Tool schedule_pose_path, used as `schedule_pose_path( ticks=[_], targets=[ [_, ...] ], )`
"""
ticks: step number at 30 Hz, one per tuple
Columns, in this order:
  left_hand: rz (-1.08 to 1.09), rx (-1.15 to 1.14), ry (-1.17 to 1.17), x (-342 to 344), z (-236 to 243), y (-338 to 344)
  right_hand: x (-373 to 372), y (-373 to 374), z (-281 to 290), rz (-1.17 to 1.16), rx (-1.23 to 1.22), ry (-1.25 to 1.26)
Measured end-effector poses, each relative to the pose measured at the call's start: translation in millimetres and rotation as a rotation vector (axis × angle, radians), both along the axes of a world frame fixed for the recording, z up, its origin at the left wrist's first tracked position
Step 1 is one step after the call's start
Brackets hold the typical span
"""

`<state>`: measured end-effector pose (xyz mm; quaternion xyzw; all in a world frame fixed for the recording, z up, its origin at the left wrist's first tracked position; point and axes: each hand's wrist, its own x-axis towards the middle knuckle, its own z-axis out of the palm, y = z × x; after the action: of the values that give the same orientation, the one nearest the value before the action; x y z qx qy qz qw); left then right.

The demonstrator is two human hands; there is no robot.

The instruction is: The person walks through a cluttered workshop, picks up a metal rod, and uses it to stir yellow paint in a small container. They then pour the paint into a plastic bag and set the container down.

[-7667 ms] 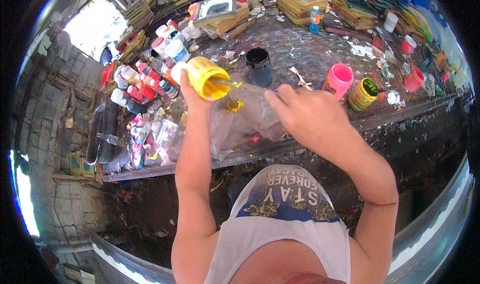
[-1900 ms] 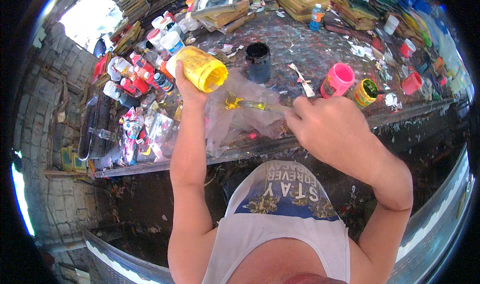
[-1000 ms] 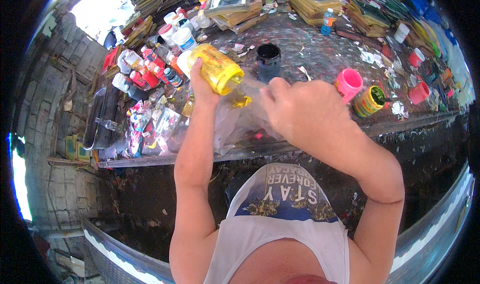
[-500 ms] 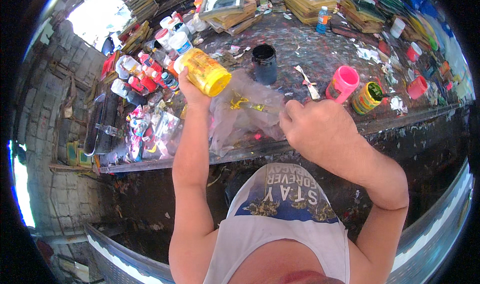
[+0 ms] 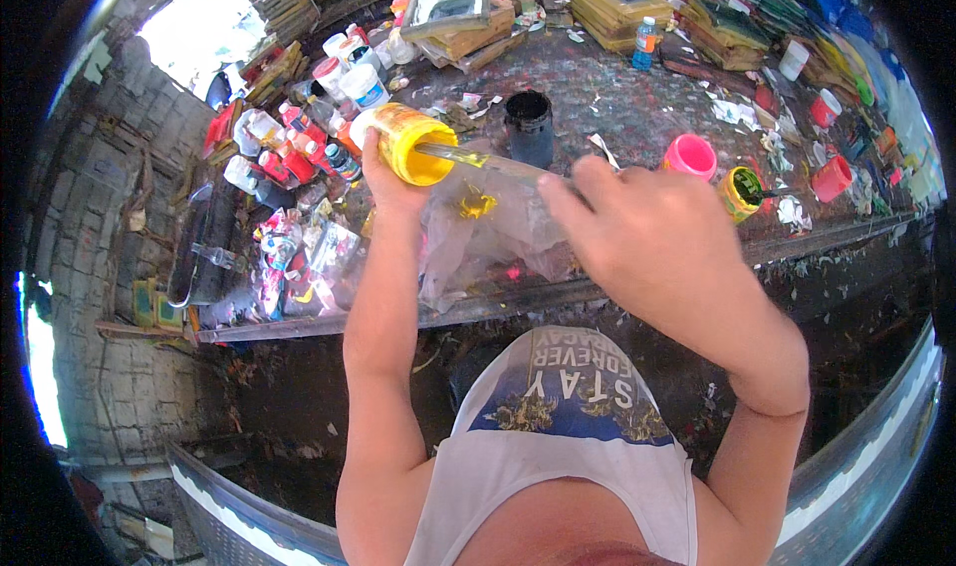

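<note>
The left hand (image 5: 393, 184) grips a yellow cylindrical plastic jar (image 5: 403, 135) with white at its base, the fingers closed around its body; one digit shows along the jar's left side, while the others are mostly hidden. That forearm rises almost straight from six o'clock, and the jar is held tilted above a dark, paint-flecked table (image 5: 607, 98), its mouth facing about four o'clock. The right hand (image 5: 637, 232), slightly blurred, is closed on the end of a long, thin, greyish tool (image 5: 503, 168) smeared with yellow. Its forefinger reaches forward along the tool and the other fingers curl under, partly out of sight; the back of the hand is up, and the forearm comes in from between four and five o'clock. The tool's far end points toward nine o'clock and lies inside the jar's mouth. From the jar, a bright yellow smear of paint (image 5: 478, 205) sits between four and five o'clock, on a crumpled translucent plastic sheet (image 5: 448, 257). Toward three o'clock stand a black-coated cylindrical pot (image 5: 530, 143), close by, and a bright pink plastic tub (image 5: 690, 156), farther off.
</note>
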<state>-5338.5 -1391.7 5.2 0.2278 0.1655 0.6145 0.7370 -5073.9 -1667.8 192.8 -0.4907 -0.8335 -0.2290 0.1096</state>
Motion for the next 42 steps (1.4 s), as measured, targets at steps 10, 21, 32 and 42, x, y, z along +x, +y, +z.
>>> schedule_pose_path(
  ticks=[10,21,32,42],
  targets=[
    [0.106,0.021,0.109,19.8,8.5,-14.7,-31.7,66.3,-56.0,0.068,-0.003,0.031],
    [0.331,0.291,0.389,12.9,-4.9,-18.3,-6.9,10.9,3.9,0.087,-0.145,-0.034],
    [0.093,0.098,0.075,0.9,-6.2,6.1,6.4,-7.8,-14.8,0.036,-0.222,-0.078],
    [0.023,-0.013,-0.018,-6.3,-5.0,3.5,11.2,-30.5,25.2,-0.075,-0.027,-0.067]
  ],
)
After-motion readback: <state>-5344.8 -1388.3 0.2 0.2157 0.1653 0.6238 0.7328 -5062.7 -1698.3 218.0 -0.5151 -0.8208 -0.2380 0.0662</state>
